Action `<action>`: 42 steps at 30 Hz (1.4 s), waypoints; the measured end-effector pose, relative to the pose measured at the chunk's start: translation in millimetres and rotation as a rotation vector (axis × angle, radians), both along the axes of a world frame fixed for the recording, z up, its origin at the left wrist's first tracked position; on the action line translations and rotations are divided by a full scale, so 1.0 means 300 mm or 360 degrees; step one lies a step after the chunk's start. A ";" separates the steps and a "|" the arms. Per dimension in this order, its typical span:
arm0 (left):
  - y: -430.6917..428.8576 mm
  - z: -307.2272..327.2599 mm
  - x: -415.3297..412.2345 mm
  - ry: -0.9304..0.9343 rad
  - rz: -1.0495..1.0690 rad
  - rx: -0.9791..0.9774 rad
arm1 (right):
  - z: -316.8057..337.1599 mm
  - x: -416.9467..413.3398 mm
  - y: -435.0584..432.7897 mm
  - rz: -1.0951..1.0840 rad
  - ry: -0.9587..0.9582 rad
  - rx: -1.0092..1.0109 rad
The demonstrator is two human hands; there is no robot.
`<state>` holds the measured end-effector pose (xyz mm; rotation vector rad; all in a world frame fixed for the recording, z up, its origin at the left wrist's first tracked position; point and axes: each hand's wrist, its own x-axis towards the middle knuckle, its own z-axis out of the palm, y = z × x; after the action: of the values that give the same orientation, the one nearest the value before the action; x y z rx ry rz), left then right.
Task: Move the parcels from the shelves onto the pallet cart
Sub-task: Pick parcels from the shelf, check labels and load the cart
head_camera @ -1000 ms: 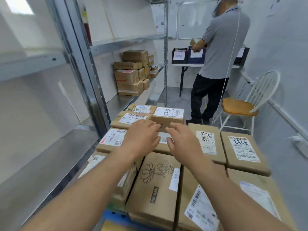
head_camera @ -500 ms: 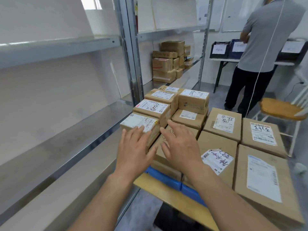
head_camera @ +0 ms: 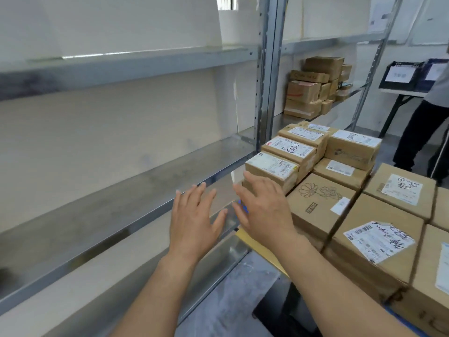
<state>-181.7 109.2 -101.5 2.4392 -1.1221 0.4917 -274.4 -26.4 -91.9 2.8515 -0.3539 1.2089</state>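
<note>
- Progress: the cart (head_camera: 255, 242) is well loaded. Parcels (head_camera: 323, 203) are packed in rows over its deck, two high along the side next to the shelving.
- Left to do: the only shelf parcels in view are a stack (head_camera: 313, 88) on the bay past the cart's far end, well apart from both hands. I judge that's the remainder, so the task is past halfway.
- Left hand (head_camera: 194, 224) hovers over the shelf (head_camera: 97, 198) lip just beside the cart's near corner. Its fingers (head_camera: 184, 200) are straight and spread, holding nothing.
- Right hand (head_camera: 264, 210) is over the cart's near corner, in front of the nearest small parcel, fingers spread and holding nothing. Can't tell whether it touches the box.
- Edges: the shelf's metal front lip runs alongside the cart with only a narrow gap. A post (head_camera: 267, 69) stands beside the cart's middle, between the near bay and the stack's bay.
- Room: little bare deck shows, just a yellow strip at the cart's near corner. More parcels likely go on top of the low boxes.
- A person (head_camera: 420, 132) stands in the aisle beyond the cart's far end, so it could be tight when reaching the stack.
</note>
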 end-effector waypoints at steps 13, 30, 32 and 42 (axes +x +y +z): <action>0.657 0.012 0.239 0.0146 0.0479 -0.0077 | -0.003 0.402 0.598 0.0453 -0.0044 -0.0012; 1.361 0.029 0.405 0.0083 0.0818 -0.0215 | 0.014 0.685 1.276 0.0787 0.0148 0.0033; 1.450 0.037 0.407 0.0075 0.0904 -0.0264 | 0.019 0.710 1.353 0.0845 0.0197 0.0060; 1.695 0.019 0.311 0.0236 0.1375 -0.0337 | 0.016 0.761 1.596 0.1198 0.0397 0.0116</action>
<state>-88.5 617.7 -95.7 2.6070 0.0983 0.6125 -46.0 452.4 -87.2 3.2451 0.7596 0.8586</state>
